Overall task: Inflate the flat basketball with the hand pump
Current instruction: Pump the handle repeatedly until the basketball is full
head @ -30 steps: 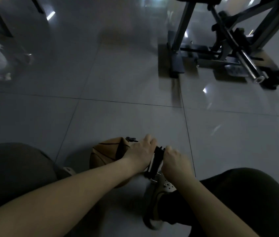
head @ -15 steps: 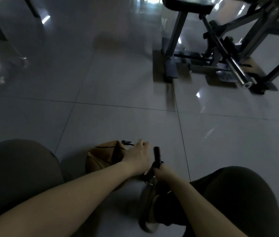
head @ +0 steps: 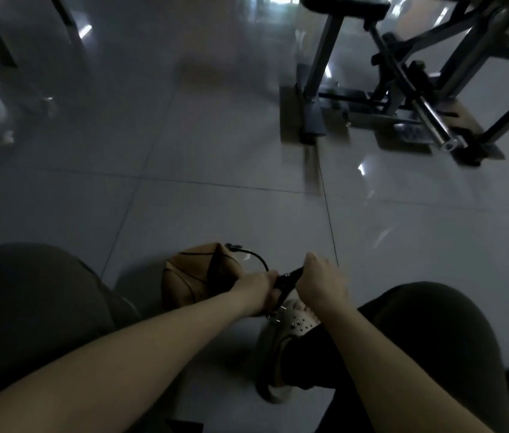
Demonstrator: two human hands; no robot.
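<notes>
Head view. The flat tan-orange rubber basketball (head: pixel 195 278) lies on the glossy grey tiled floor (head: pixel 215 157) between the person's knees, just left of the grout line that runs away from the person. Its panel is caved in and creased along the black seams. A thin black flexible hose (head: pixel 254 256) arcs from the ball's top to the black hand pump (head: pixel 287 279).

The left hand (head: pixel 258 289) has its fingers curled round the pump; which part it holds is hidden. The right hand (head: pixel 322 284) is closed in a fist on the black handle end. The pump foot appears to stand just beside the beige perforated foam clog (head: pixel 295 321); whether they touch cannot be told.

Procedure, as judged: the pumping stroke is in hand.
- Keep the barrel upright and the base pinned.
- Drive full, even strokes with both hands level.
- Leave slack in the hose so that the needle is not levered sideways in the valve.

The soft, folded shell will shift easily until pressure builds.

A dark steel gym frame (head: pixel 403 89) stands at the far right of the floor.
</notes>
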